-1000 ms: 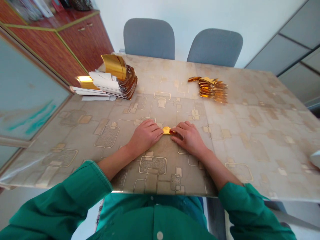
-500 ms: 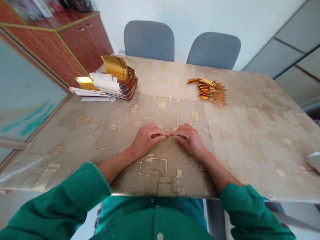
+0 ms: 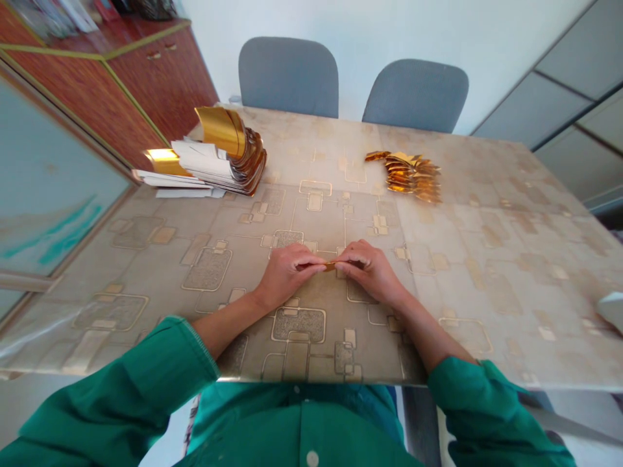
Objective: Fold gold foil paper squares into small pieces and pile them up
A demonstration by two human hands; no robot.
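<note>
Between my two hands is a small narrow piece of folded gold foil paper (image 3: 329,266), mostly hidden by my fingers. My left hand (image 3: 291,271) pinches its left end between thumb and fingertips. At the other end, my right hand (image 3: 366,267) pinches it in the same way. Both hands are close together just over the table (image 3: 204,337). Beyond them to the right lies a row of folded gold foil pieces (image 3: 413,176). On the far left a stack of gold and white paper sheets (image 3: 209,165) stands partly curled over.
Two grey chairs (image 3: 288,76) stand against the far side of the table. A red-brown wooden cabinet (image 3: 160,84) is at the back left. At the right edge a white object (image 3: 612,311) is partly in view.
The gold foil piece now shows slightly broader between my fingertips. My left hand has shifted a little to the right; both hands keep their pinch.
</note>
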